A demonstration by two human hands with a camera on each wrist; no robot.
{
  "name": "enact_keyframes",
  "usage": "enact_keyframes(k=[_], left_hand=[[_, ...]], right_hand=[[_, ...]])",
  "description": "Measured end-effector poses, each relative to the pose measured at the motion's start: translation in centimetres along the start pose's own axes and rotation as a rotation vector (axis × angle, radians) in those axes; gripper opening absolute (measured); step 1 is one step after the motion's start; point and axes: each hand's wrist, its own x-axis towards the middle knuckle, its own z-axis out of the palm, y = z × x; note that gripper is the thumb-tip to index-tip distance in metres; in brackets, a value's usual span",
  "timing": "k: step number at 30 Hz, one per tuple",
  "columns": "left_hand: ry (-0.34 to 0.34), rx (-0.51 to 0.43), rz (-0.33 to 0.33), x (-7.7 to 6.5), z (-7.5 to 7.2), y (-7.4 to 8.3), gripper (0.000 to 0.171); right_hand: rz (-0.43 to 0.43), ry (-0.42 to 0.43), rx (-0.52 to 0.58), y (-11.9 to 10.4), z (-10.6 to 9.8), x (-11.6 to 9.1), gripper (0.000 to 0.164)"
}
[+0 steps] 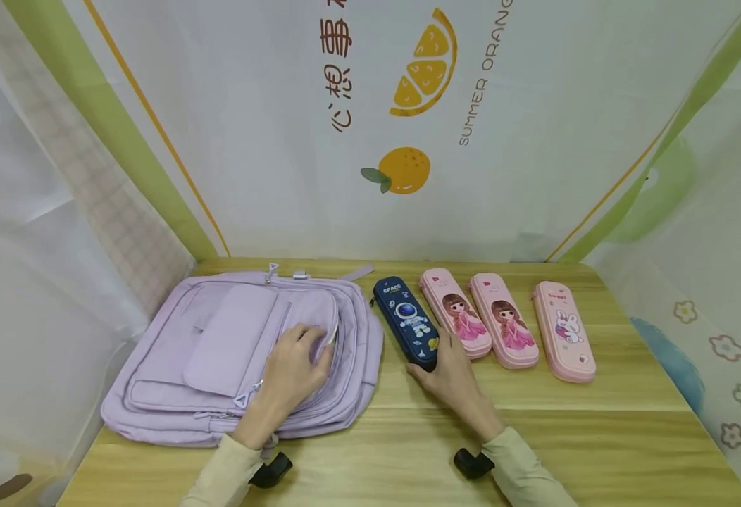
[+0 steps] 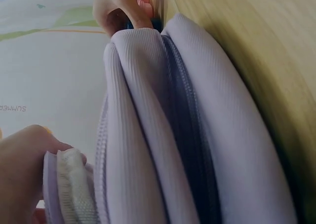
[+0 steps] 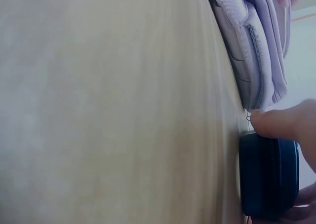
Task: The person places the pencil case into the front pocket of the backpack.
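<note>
The left hand [image 1: 296,362] pinches the lilac backpack's [image 1: 227,345] pocket edge [image 2: 76,187], the right hand [image 1: 451,372] grips the navy case [image 1: 402,317] at the backpack's 3 o'clock; a slack pinch could drop that edge.

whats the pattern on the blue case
The blue case has an astronaut print, clearest in the head view.

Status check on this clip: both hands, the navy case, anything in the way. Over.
Left hand pinching front panel's edge of lilac backpack. Right hand gripping navy astronaut case, on table. No obstacle seen between case and backpack.
</note>
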Motion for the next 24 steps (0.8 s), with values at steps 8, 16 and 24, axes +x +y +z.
enact_keyframes(k=[8, 16, 24], left_hand=[[0.162, -0.085, 0.094, 0.3, 0.3, -0.5, 0.016], [0.246, -0.103, 0.098, 0.5, -0.1, -0.7, 0.013], [0.296, -0.150, 0.061, 1.2, -1.5, -1.3, 0.013]], right_hand=[[0.085, 0.027, 0.040, -0.1, 0.0, 0.1, 0.083], [0.102, 0.088, 0.063, -0.3, -0.5, 0.1, 0.079], [0.057, 0.132, 0.077, -1.4, -1.4, -0.2, 0.080]])
